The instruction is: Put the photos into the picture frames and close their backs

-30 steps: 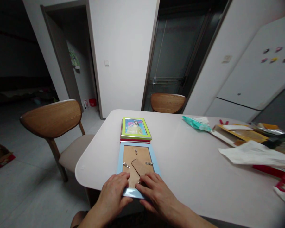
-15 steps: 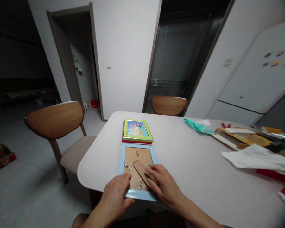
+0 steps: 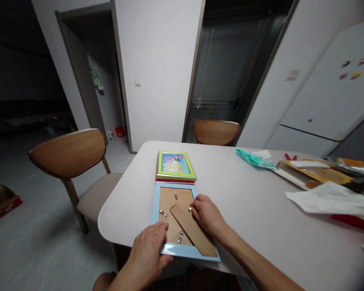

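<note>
The left hand (image 3: 150, 245) holds the blue picture frame (image 3: 169, 201), maybe to steady it. The right hand (image 3: 208, 214) has a narrow grip on a metal clip (image 3: 189, 209).

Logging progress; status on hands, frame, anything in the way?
Left hand on blue frame, near left corner; right hand at right clip. Frame back up. Stand slants over near border.

Light-blue rectangular picture frame (image 3: 185, 250) has plain tan back panel (image 3: 183, 200), brown flat stand strip (image 3: 195, 232), silver metal clips (image 3: 180, 237). Lime-green rectangular frame (image 3: 160, 165) borders blue, pink and yellow print (image 3: 173, 164). Smooth tabletop (image 3: 239, 202) off-white, curved wooden chair back (image 3: 69, 152) brown wood-grain, crumpled wrapper (image 3: 254, 160) teal and white
</note>
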`<state>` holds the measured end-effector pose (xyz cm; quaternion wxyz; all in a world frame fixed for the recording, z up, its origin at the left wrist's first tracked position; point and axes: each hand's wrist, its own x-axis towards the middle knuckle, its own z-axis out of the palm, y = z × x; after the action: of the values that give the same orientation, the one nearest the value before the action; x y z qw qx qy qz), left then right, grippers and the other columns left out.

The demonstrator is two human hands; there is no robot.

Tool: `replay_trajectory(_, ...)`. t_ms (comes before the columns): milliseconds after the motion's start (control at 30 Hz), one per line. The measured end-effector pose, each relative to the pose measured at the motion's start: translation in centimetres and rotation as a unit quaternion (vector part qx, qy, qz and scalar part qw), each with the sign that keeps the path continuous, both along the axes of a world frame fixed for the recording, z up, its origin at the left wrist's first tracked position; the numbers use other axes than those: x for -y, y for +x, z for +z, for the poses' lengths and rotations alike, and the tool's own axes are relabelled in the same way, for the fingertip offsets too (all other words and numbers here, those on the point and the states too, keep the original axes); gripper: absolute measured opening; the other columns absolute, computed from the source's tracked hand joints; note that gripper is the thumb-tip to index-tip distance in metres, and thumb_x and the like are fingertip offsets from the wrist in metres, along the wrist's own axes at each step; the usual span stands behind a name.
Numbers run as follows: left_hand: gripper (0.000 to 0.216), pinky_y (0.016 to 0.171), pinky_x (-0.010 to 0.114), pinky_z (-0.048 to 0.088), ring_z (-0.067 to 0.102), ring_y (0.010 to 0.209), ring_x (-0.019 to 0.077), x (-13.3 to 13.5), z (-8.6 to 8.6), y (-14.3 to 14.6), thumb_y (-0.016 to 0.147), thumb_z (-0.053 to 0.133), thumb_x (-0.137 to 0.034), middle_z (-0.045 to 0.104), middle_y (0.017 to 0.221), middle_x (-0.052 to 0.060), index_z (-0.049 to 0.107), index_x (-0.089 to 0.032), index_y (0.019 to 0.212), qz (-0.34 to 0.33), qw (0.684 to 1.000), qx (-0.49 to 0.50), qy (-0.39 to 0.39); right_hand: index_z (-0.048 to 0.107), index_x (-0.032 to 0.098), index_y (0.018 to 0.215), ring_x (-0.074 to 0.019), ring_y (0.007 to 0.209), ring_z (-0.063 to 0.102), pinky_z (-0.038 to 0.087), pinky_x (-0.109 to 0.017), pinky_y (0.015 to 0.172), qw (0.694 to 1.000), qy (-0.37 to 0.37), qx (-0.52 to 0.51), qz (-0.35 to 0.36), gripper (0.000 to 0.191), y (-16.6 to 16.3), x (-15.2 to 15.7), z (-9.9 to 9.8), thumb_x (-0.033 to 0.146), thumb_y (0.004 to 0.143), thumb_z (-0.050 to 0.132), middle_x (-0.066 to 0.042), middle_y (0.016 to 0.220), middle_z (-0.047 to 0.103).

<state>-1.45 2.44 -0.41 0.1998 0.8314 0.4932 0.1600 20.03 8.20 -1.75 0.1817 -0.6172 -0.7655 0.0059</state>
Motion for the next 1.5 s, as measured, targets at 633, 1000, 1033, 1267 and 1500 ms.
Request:
replay_trajectory(633,0.058,0.096,0.034,0.033,0.043,0.112,0.0195,0.4,-0.8,-0.1,0.06,0.061,-0.018,0.048,0.122,0.006,0.042,-0.02,0.115,-0.003,1.0,0.005,0.012,0.065,0.02,0.075,-0.0144,0.076,0.049,0.036,-0.025,0.07,0.992,-0.007,-0.04,0.116,0.021,-6.4,0.9,1.2,0.022,0.078,0.044,-0.003,0.075,0.057)
replay_trajectory(1000,0.056,0.095,0.031,0.034,0.045,0.107,0.0196,0.3,-0.6,0.2,0.058,0.064,-0.018,0.051,0.118,0.006,0.046,-0.018,0.111,-0.01,0.999,0.021,0.023,0.062,0.016,0.064,-0.0152,0.071,0.05,0.034,-0.025,0.065,0.995,-0.016,0.012,0.097,0.021,-7.5,0.2,1.4,0.02,0.076,0.046,-0.005,0.069,0.059)
replay_trajectory(1033,0.056,0.095,0.031,0.034,0.045,0.107,0.0196,0.3,-0.5,0.2,0.058,0.065,-0.018,0.051,0.118,0.006,0.046,-0.018,0.111,-0.01,0.999,0.021,0.023,0.063,0.016,0.065,-0.0154,0.072,0.05,0.034,-0.025,0.066,0.996,-0.019,0.004,0.084,0.021,-7.6,0.1,1.5,0.019,0.076,0.045,-0.006,0.07,0.059)
replay_trajectory(1267,0.045,0.09,0.031,0.037,0.049,0.102,0.0199,0.1,-0.2,0.4,0.059,0.064,-0.019,0.055,0.111,0.004,0.05,-0.02,0.102,-0.013,0.999,0.035,0.018,0.062,0.016,0.058,-0.0123,0.065,0.05,0.034,-0.021,0.062,0.994,-0.039,-0.013,0.105,0.02,-8.1,0.2,1.2,0.015,0.072,0.048,-0.003,0.064,0.058)
replay_trajectory(1500,0.057,0.094,0.032,0.034,0.045,0.108,0.0206,0.3,-0.8,0.2,0.058,0.065,-0.018,0.051,0.119,0.008,0.046,-0.016,0.112,-0.005,1.0,0.026,0.015,0.065,0.018,0.076,-0.0116,0.074,0.053,0.035,-0.019,0.067,0.995,-0.013,-0.082,0.063,0.021,-6.0,-1.1,1.0,0.022,0.076,0.044,-0.003,0.078,0.061)
